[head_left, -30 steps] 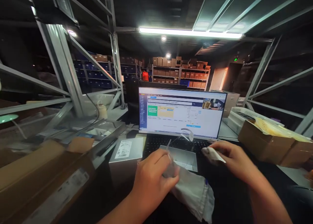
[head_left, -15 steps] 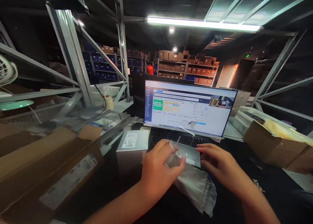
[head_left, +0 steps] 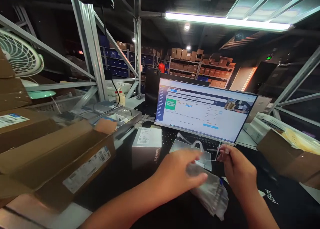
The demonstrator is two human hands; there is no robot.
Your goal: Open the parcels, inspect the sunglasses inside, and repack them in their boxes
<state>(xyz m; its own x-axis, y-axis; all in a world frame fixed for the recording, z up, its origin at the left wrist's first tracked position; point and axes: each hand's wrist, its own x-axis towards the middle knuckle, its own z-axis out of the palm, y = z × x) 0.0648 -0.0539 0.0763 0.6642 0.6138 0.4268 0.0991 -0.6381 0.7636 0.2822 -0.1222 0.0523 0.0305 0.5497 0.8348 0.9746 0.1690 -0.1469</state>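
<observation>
My left hand rests on a crumpled grey plastic bag on the dark desk, fingers curled over its top. My right hand pinches the corner of a thin clear plastic sleeve with a hanger tab, held over the laptop keyboard. A lit laptop screen stands just behind both hands.
A small grey box with a white label stands left of the laptop. Open cardboard boxes fill the left side, another cardboard box sits at right. A metal tray, a fan and steel racking stand behind.
The view has swung left. My right hand let go of a white piece and now pinches the clear sleeve. My left hand has flattened onto the grey bag.
</observation>
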